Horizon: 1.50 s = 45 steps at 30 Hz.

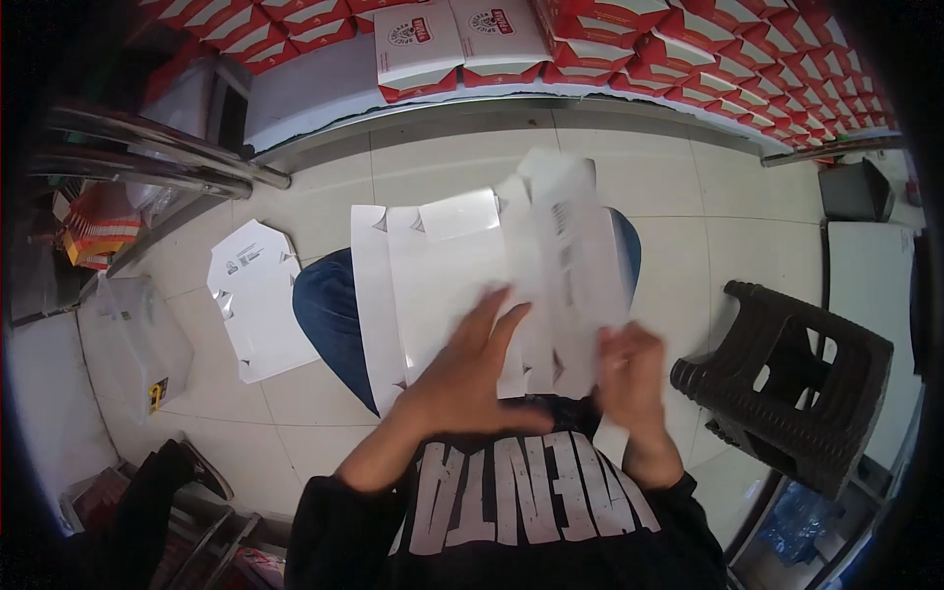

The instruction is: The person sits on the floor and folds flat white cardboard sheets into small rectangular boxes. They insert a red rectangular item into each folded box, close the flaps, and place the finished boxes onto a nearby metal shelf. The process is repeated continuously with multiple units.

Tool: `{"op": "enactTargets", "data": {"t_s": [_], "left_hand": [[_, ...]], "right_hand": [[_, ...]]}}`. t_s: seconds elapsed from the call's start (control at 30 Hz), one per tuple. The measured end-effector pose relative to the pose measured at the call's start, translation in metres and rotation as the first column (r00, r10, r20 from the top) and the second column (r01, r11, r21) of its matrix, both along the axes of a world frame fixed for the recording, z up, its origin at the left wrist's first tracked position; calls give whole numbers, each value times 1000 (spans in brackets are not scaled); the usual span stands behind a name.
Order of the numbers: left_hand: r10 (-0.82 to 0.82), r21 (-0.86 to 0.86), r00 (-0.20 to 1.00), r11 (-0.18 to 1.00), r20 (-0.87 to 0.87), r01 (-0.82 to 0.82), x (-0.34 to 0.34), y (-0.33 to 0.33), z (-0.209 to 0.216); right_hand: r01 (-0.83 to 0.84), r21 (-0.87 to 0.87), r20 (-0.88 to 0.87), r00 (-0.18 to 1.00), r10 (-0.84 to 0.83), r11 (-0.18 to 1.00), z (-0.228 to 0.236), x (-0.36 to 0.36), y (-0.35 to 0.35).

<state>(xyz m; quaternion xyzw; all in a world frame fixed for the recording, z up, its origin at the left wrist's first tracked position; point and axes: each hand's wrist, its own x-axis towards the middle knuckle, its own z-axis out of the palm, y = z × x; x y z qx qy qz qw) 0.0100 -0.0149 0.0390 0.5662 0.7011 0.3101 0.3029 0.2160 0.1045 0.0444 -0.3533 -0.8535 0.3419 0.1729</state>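
A white flat cardboard box blank with creased panels and small notched slots lies across my lap. Its right-hand panel is raised and smeared by motion, with faint grey print on it. My left hand rests over the blank's middle, fingers spread and thumb pointing right. At the lower right edge of the raised panel, my right hand is blurred, its fingers curled closed at the cardboard. Another white blank lies flat on the floor to the left of my knee.
Red and white folded boxes are stacked in rows along the far side. A dark plastic stool lies tipped at the right. On the left are a clear plastic bin and metal rails. Someone's dark-clad leg shows at the lower left.
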Motion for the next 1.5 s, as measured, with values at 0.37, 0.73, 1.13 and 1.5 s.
{"op": "enactTargets", "data": {"t_s": [0.37, 0.73, 1.13, 1.5], "left_hand": [[-210, -36, 970, 978, -120, 207, -56, -43, 11], [25, -82, 897, 997, 442, 12, -46, -21, 2], [210, -117, 797, 978, 566, -175, -36, -14, 26], [243, 39, 757, 942, 607, -334, -25, -22, -2]], "right_hand": [[-523, 17, -15, 852, 523, 852, 36, -46, 20], [-83, 386, -146, 978, 149, 919, -5, -68, -11], [-14, -660, -320, 910, -264, 751, 22, -102, -25], [-270, -94, -177, 952, 251, 958, 4, -99, -18]]}}
